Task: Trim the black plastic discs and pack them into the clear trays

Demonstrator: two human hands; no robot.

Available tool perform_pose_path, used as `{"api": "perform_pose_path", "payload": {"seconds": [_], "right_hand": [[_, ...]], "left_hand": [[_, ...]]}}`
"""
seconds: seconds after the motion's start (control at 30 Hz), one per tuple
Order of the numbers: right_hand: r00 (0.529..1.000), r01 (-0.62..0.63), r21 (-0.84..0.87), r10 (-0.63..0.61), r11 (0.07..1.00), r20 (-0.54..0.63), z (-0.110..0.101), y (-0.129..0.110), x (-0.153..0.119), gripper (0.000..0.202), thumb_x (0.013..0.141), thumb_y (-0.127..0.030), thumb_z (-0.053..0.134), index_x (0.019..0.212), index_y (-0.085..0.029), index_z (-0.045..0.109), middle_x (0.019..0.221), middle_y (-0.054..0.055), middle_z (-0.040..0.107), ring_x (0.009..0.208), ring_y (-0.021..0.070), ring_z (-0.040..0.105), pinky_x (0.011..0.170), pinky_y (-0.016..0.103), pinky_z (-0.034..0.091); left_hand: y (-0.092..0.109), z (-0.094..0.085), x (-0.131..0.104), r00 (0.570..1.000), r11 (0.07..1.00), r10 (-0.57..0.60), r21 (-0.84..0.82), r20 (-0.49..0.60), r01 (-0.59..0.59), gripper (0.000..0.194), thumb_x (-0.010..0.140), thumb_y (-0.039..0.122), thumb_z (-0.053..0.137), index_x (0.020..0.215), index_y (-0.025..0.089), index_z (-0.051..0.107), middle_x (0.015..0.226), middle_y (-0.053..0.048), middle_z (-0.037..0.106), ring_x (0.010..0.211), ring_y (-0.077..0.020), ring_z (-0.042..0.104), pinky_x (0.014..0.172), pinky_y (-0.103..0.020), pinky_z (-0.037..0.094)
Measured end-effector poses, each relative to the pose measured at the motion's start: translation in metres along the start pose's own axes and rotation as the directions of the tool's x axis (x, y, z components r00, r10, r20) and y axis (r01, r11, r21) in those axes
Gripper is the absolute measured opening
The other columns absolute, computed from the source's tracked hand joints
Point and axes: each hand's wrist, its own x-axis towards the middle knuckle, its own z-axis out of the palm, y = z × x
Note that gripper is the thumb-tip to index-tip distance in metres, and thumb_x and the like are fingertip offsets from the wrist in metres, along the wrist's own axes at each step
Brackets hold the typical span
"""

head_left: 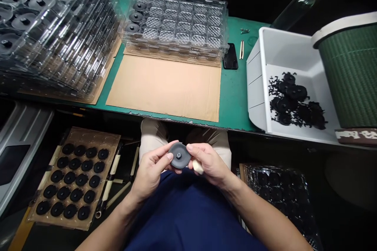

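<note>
A round black plastic disc (pixel 183 160) with a small raised hub at its centre is held over my lap. My left hand (pixel 153 166) grips its left edge, thumb on the face and fingers underneath. My right hand (pixel 209 161) pinches the right edge between thumb and fingers. Tucked in the curled fingers of that same hand is a small cream-coloured piece (pixel 198 167), whose kind I cannot make out. Ahead on the bench lies a flat cardboard sheet (pixel 165 82). Behind it, a stack of clear plastic trays (pixel 176 19) has three black discs in its left column.
Tall stacked trays (pixel 59 35) with discs rise at the left. A white bin (pixel 259 82) of black parts stands right, beside a green round container (pixel 350 70). A phone (pixel 230 56) lies on the green bench. Trays of discs sit low at left (pixel 75 176) and right (pixel 277 192).
</note>
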Motion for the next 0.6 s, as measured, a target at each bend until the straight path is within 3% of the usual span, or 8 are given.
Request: {"api": "perform_pose_path", "payload": {"seconds": [0.13, 0.33, 0.5, 0.6], "right_hand": [[0.998, -0.068, 0.100, 0.067, 0.993, 0.013, -0.0017, 0.0046, 0.0031, 0.064, 0.077, -0.078, 0.078, 0.073, -0.015, 0.063, 0.055, 0.000, 0.060, 0.038, 0.0077, 0.041, 0.035, 0.020, 0.028], [1.000, -0.024, 0.133, 0.024, 0.991, 0.003, -0.0018, 0.0062, 0.0044, 0.061, 0.078, -0.074, 0.079, 0.070, -0.017, 0.060, 0.055, -0.001, 0.058, 0.039, 0.0078, 0.042, 0.036, 0.019, 0.029], [0.999, 0.032, 0.100, -0.034, 0.995, 0.014, -0.0038, 0.0061, 0.0039, 0.061, 0.084, -0.074, 0.075, 0.070, -0.018, 0.057, 0.056, -0.001, 0.056, 0.043, 0.0080, 0.040, 0.040, 0.020, 0.029], [0.997, 0.078, 0.007, -0.078, 0.997, 0.003, -0.0058, 0.0073, 0.0020, 0.062, 0.088, -0.076, 0.070, 0.071, -0.018, 0.057, 0.059, -0.002, 0.054, 0.047, 0.0084, 0.038, 0.044, 0.021, 0.028]], "left_hand": [[0.0015, 0.0043, 0.0016, 0.994, 0.987, -0.107, -0.122, -0.025, 0.104, 0.045, 0.078, 0.040, 0.089, 0.116, 0.016, 0.084, 0.092, -0.012, 0.083, 0.065, -0.0219, 0.075, 0.057, -0.031, 0.065], [0.0028, 0.0067, 0.0001, 0.989, 0.983, -0.142, -0.124, -0.034, 0.137, 0.055, 0.078, 0.046, 0.086, 0.120, 0.011, 0.081, 0.087, -0.015, 0.082, 0.058, -0.0262, 0.075, 0.057, -0.037, 0.066], [-0.0023, 0.0028, 0.0013, 0.995, 0.996, -0.093, -0.010, -0.020, 0.093, 0.052, 0.085, 0.048, 0.082, 0.126, 0.016, 0.079, 0.100, -0.014, 0.083, 0.072, -0.0262, 0.078, 0.065, -0.036, 0.067], [-0.0027, 0.0015, 0.0021, 0.999, 0.996, -0.036, 0.084, -0.030, 0.039, 0.048, 0.087, 0.051, 0.080, 0.124, 0.021, 0.081, 0.110, -0.012, 0.082, 0.090, -0.0264, 0.078, 0.078, -0.033, 0.066]]}}
